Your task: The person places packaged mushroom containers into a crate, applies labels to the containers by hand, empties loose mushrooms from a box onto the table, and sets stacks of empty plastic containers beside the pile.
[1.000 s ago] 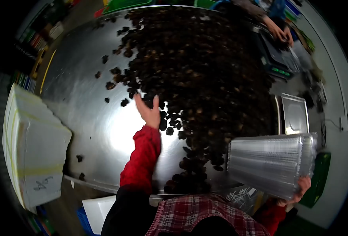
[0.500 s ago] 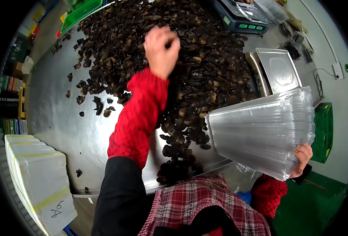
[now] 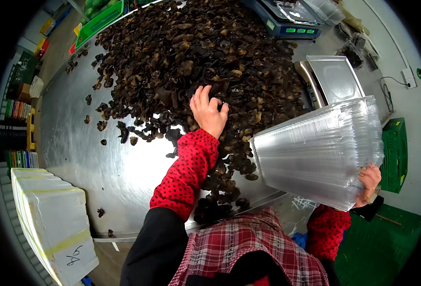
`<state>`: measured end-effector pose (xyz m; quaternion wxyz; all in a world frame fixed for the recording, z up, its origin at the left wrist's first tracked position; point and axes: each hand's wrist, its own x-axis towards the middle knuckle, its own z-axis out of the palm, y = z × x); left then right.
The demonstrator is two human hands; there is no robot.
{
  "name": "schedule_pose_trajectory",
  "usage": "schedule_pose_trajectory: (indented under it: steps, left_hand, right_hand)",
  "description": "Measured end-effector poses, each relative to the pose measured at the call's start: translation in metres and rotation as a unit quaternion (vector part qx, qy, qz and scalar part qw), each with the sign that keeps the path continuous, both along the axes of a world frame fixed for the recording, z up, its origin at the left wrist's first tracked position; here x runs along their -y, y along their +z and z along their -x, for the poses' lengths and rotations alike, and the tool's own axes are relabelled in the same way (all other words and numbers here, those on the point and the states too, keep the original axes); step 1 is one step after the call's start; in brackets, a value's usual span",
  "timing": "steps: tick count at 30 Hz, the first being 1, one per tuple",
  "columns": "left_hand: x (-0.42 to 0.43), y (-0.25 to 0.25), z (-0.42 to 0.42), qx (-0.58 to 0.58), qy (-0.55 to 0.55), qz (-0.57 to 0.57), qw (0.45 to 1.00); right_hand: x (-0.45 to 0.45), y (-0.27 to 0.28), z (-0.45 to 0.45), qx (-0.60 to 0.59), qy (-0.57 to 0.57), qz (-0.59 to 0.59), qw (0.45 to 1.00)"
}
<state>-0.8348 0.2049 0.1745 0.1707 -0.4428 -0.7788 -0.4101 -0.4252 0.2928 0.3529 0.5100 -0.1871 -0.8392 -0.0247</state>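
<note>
A large heap of dark wood ear mushrooms covers much of the steel table. My left hand rests at the near side of the heap, palm down, with its fingers spread and a little bent over the mushrooms. Whether any piece sits under the palm is hidden. At the right, my right hand grips the end of a long nested stack of clear plastic trays. The stack lies tilted on its side, its far end by the mushrooms. Only the fingers' outer side shows.
A steel scale stands behind the trays, and a blue scale with lit displays farther back. White foam boxes stand at the left, by the steel table. Green crates sit at the right.
My left hand has come nearer to my body, from over the heap down to its near side, and its fingers have spread. My right hand still holds the tray stack, almost unmoved.
</note>
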Motion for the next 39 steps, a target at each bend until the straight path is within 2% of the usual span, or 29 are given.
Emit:
schedule_pose_trajectory:
  steps: [3, 6, 8, 10, 12, 13, 15, 18, 19, 22, 25, 26, 27, 28, 29, 30, 31, 33, 35, 36, 37, 38, 39]
  left_hand:
    - [-0.001, -0.003, -0.002, -0.001, 0.006, -0.02, 1.0]
    - [-0.006, -0.005, -0.003, -0.007, 0.012, -0.015, 1.0]
    - [-0.008, -0.007, -0.003, -0.006, 0.021, -0.009, 1.0]
    - [-0.008, -0.006, -0.003, 0.032, 0.017, -0.033, 0.999]
    - [-0.006, -0.002, -0.003, 0.058, 0.011, -0.044, 0.997]
    - [-0.002, 0.0, -0.003, 0.071, 0.001, -0.046, 0.996]
    - [0.008, 0.006, -0.005, 0.097, -0.014, -0.051, 0.994]
    - [0.041, 0.034, -0.014, 0.099, -0.03, -0.076, 0.992]
    - [0.058, 0.039, -0.016, 0.111, -0.075, -0.101, 0.986]
    - [0.138, 0.053, -0.038, 0.246, -0.126, -0.096, 0.956]
    - [0.254, 0.064, -0.072, 0.313, -0.04, 0.02, 0.949]
    - [0.3, 0.064, -0.087, 0.352, -0.004, 0.105, 0.93]
    - [0.341, 0.066, -0.108, 0.375, 0.011, 0.129, 0.918]
    - [0.389, 0.067, -0.127, 0.371, 0.003, 0.327, 0.869]
    - [0.425, 0.064, -0.143, 0.358, -0.089, 0.503, 0.782]
    - [0.462, 0.055, -0.162, 0.331, -0.179, 0.654, 0.656]
    - [0.526, 0.02, -0.204, 0.287, -0.181, 0.676, 0.654]
    - [0.517, 0.019, -0.225, 0.28, -0.19, 0.702, 0.626]
    - [0.428, 0.079, -0.2, 0.298, -0.078, 0.625, 0.717]
    - [0.406, 0.069, -0.197, 0.236, 0.009, 0.412, 0.88]
    - [0.388, 0.05, -0.182, 0.185, 0.051, 0.361, 0.913]
    - [0.364, 0.051, -0.163, 0.216, 0.062, 0.348, 0.91]
    - [0.353, 0.034, -0.146, 0.167, 0.042, 0.336, 0.926]
  right_hand:
    - [-0.008, 0.001, -0.007, 0.043, 0.028, -0.043, 0.998]
    - [-0.006, 0.0, 0.004, 0.004, 0.034, -0.037, 0.999]
    - [0.003, 0.001, 0.016, -0.014, -0.041, -0.048, 0.998]
    - [0.003, -0.004, 0.014, -0.037, -0.015, -0.036, 0.999]
    - [0.013, -0.002, 0.022, -0.052, -0.063, 0.02, 0.996]
    - [-0.001, -0.009, -0.005, -0.019, -0.005, 0.031, 0.999]
    - [0.003, -0.005, 0.008, -0.029, -0.011, 0.021, 0.999]
    - [0.014, 0.005, 0.034, -0.043, -0.023, 0.007, 0.999]
    - [0.015, 0.008, 0.039, -0.052, -0.031, -0.004, 0.998]
    - [0.002, 0.0, 0.018, -0.039, -0.006, -0.003, 0.999]
    - [0.008, 0.007, 0.017, -0.008, 0.001, -0.003, 1.0]
    - [0.011, 0.01, 0.017, -0.003, 0.012, 0.004, 1.0]
    - [0.014, 0.012, 0.018, 0.006, -0.001, 0.009, 1.0]
    - [0.016, 0.015, 0.021, 0.013, -0.014, 0.012, 1.0]
    - [0.019, 0.019, 0.022, 0.018, 0.005, 0.011, 1.0]
    - [0.021, 0.026, 0.02, 0.018, 0.015, 0.014, 1.0]
    - [0.022, 0.035, 0.015, 0.073, 0.02, 0.032, 0.997]
    - [0.014, 0.055, 0.008, 0.147, 0.071, 0.063, 0.985]
    - [0.007, 0.076, 0.011, 0.122, 0.084, 0.092, 0.985]
    - [0.001, 0.083, 0.015, 0.098, 0.094, 0.118, 0.984]
    - [-0.004, 0.086, 0.019, 0.101, 0.099, 0.115, 0.983]
    - [-0.01, 0.089, 0.023, 0.125, 0.105, 0.124, 0.979]
    - [-0.014, 0.091, 0.027, 0.148, 0.109, 0.134, 0.974]
